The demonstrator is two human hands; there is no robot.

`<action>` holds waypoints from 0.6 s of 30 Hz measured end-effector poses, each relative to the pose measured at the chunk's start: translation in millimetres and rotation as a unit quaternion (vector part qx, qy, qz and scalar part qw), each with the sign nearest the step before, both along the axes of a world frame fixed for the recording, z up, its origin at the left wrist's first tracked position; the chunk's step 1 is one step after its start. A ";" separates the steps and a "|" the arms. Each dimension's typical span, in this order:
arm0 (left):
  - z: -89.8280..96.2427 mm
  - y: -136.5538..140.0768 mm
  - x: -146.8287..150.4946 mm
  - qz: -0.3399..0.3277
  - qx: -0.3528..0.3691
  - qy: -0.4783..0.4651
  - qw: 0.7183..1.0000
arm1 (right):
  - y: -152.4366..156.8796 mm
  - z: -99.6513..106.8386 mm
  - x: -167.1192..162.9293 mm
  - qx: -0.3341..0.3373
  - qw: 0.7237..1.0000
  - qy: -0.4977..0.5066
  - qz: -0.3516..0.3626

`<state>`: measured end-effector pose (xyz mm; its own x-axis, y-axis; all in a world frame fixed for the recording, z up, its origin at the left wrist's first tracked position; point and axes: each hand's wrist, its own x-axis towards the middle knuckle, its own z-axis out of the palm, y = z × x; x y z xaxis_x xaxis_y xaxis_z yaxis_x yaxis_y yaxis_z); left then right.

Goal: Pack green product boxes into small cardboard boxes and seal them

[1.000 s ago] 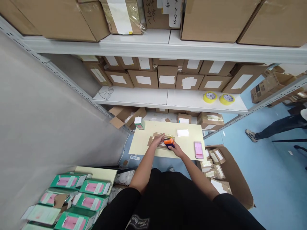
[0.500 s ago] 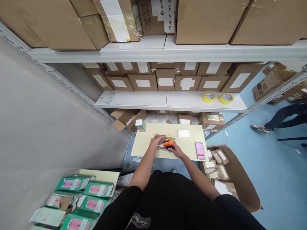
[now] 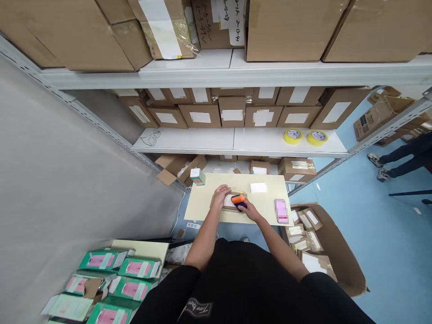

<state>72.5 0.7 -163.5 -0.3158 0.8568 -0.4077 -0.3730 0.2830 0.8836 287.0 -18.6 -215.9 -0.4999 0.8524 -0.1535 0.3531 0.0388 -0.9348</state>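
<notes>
A small flat cardboard box (image 3: 230, 208) with a white label (image 3: 228, 200) lies on the cream tabletop (image 3: 199, 207) in front of me. My left hand (image 3: 221, 195) rests over the box's left end, fingers extended and slightly bent. In my right hand (image 3: 249, 209) is an orange and dark-blue tape dispenser (image 3: 239, 201), held above the box's right part and hiding some of it. Something yellowish and shiny, possibly tape, shows at the box's far edge.
On the tabletop are a green-white carton (image 3: 197, 177), a white card (image 3: 258, 187) and a pink item (image 3: 281, 210). Yellow tape rolls (image 3: 293, 136) sit on the shelf. A large carton (image 3: 340, 252) of parcels stands right; green boxes (image 3: 135, 267) lie lower left. Another person's legs (image 3: 405, 159) show far right.
My left hand has shifted left, away from the tape dispenser, and uncovered more of the white label. The tape dispenser has moved slightly right. The other person's legs have moved at far right.
</notes>
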 end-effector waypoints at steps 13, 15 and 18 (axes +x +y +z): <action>14.0 3.0 -24.7 0.045 0.074 0.043 0.995 | -1.3 5.8 -4.0 -0.001 1.000 -0.014 0.008; 16.8 2.8 -29.7 0.036 0.076 0.052 0.995 | 1.6 7.6 -4.3 0.004 1.000 -0.009 0.014; 19.1 1.5 -34.0 0.035 0.069 0.067 0.995 | 7.2 13.9 -4.0 0.018 1.000 -0.009 0.024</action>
<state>38.5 2.2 -144.5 -0.4208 0.8754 -0.2381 -0.2639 0.1330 0.9553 282.9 -11.5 -202.0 -0.5383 0.8323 -0.1324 0.3666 0.0899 -0.9260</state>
